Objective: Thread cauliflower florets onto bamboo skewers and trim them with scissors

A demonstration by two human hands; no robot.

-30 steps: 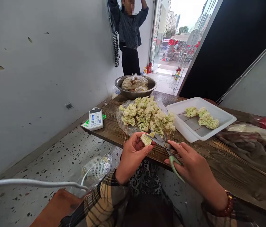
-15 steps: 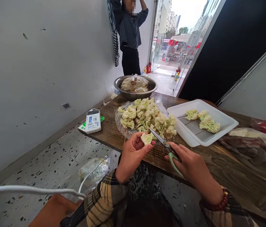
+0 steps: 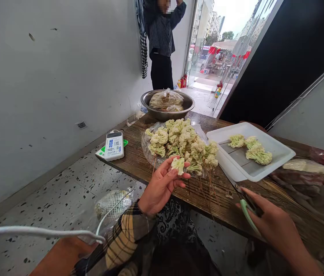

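Observation:
A small cauliflower floret [image 3: 178, 165] is pinched between the thumb and fingers of my left hand [image 3: 162, 186], just in front of the pile. My right hand [image 3: 273, 219] is closed round the green handles of a pair of scissors [image 3: 247, 212], low over the table's front edge, with the blades pointing up toward the tray. The heap of cauliflower florets [image 3: 183, 140] lies on a clear plastic bag, and thin brown sticks jut from its near side. Several florets [image 3: 258, 155] rest in the white plastic tray [image 3: 286, 154] at the right.
A metal bowl [image 3: 190, 103] with bagged food stands at the table's far end. A white power bank [image 3: 114, 145] lies at the left corner. Thin wooden skewers and a grey-brown cloth [image 3: 305, 188] are at right. Behind the bowl stands a person [image 3: 162, 38] with raised arms.
My right hand has moved right and down with the scissors, away from the floret. My left hand still holds the floret, now turned more upright. The view has shifted slightly.

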